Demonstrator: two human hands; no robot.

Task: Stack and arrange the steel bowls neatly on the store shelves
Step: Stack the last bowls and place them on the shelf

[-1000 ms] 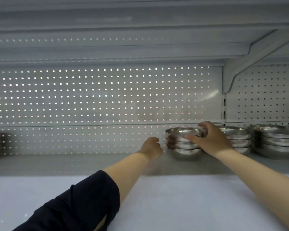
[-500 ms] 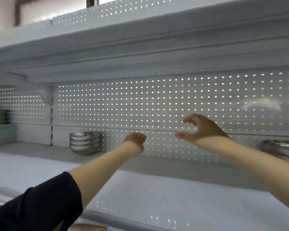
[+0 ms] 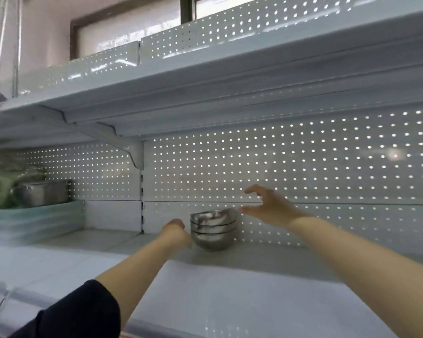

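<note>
A short stack of steel bowls (image 3: 213, 229) stands on the white shelf (image 3: 254, 262) against the perforated back panel. My left hand (image 3: 176, 234) is at the stack's left side with its fingers curled, right beside the lowest bowl; whether it touches is unclear. My right hand (image 3: 269, 206) hovers just right of and slightly above the stack's rim, thumb and fingers spread apart, holding nothing.
To the far left stands a steel rectangular container (image 3: 43, 192) on a pile of pale green trays (image 3: 32, 220), with green leafy stuff (image 3: 0, 189) beside it. An upper shelf (image 3: 205, 89) overhangs closely. A bracket (image 3: 130, 152) and upright divide the bays.
The view swung left, away from the bowl stacks on the right. Both hands left those stacks and moved to the stack of bowls at the left, now flanking it.
</note>
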